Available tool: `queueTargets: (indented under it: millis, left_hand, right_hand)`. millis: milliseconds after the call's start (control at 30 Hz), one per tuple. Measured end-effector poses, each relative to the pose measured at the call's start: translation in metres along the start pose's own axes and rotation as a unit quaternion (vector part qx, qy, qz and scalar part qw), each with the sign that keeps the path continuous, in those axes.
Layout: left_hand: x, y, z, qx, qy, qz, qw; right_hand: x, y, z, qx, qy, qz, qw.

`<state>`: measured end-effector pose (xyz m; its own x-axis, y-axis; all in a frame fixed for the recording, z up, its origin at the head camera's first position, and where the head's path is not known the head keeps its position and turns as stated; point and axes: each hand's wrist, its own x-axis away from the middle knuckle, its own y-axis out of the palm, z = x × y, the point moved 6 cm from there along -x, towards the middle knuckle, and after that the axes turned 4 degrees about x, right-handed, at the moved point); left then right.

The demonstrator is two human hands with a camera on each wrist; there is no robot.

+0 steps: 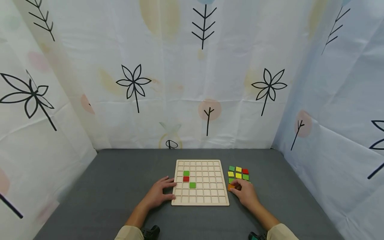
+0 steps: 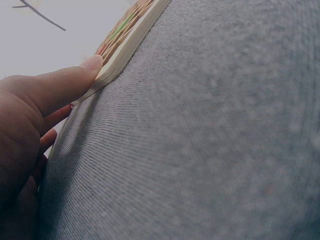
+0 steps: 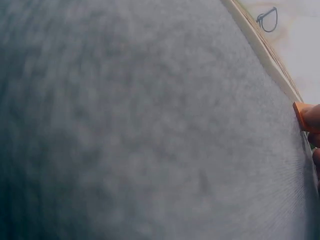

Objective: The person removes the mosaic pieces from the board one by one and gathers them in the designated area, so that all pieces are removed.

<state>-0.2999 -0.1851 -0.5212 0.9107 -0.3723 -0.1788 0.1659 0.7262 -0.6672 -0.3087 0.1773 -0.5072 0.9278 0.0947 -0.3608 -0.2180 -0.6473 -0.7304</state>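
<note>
A pale wooden grid board [image 1: 207,191] lies on the grey cloth, with two green tiles and one red tile [image 1: 186,179] in its cells. My left hand [image 1: 158,194] rests against the board's left edge, its fingers spread; the left wrist view has the thumb [image 2: 70,85] touching the rim near a corner. On the other side, my right hand [image 1: 246,194] pinches an orange tile [image 1: 230,187] beside the board's right edge. In the right wrist view this orange tile [image 3: 300,117] stands tilted under the thumb, and most of the hand is out of frame.
Just right of the board, green, yellow and red tiles [image 1: 245,171] lie in loose rows, some partly hidden behind my right hand. Grey cloth [image 1: 126,180] covers the table. White printed curtains [image 1: 186,73] hang at the back and both sides.
</note>
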Motion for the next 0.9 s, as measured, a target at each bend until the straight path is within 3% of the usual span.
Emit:
queueTargets:
  millis: [433,900]
  left_hand:
    - [0.001,0.0,0.0,-0.001,-0.006,0.001,1.0]
    - [0.0,0.0,0.0,-0.003,-0.004,0.002,1.0]
  right_hand:
    - [-0.003,-0.003,0.002,0.046,-0.007,-0.031,0.9984]
    - [-0.008,-0.007,-0.01,0.054,-0.034,-0.007,0.9979]
